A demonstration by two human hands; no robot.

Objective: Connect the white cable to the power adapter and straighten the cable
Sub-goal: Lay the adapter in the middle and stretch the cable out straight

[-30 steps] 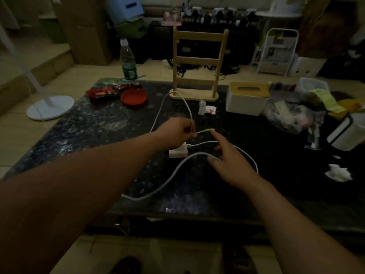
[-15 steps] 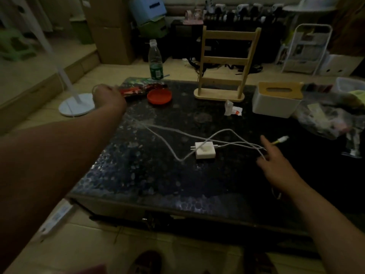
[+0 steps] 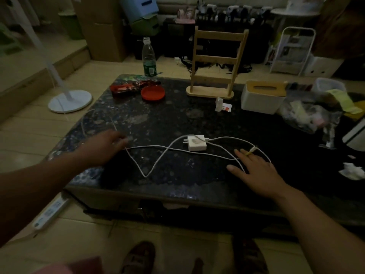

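Observation:
A white power adapter (image 3: 196,142) lies flat in the middle of the dark stone table (image 3: 177,119). The white cable (image 3: 158,159) is plugged into its right side. The cable crosses the table in loose loops, with a sharp V-bend toward the front edge. My left hand (image 3: 104,147) rests low at the table's left side, its fingertips pinching the cable. My right hand (image 3: 256,171) lies flat at the right with its fingers spread over the cable. The cable's yellowish plug end (image 3: 252,150) sticks out between two of those fingers.
At the back stand a bottle (image 3: 149,58), a red lid (image 3: 152,92), a wooden rack (image 3: 215,62) and a white tissue box (image 3: 262,98). A plastic bag (image 3: 308,115) and crumpled tissue (image 3: 353,171) lie at the right. A power strip (image 3: 49,212) lies on the floor at the left.
My left hand came down from the far left corner to the table surface with the cable. My right hand moved slightly nearer; the cable now lies slacker, in loops.

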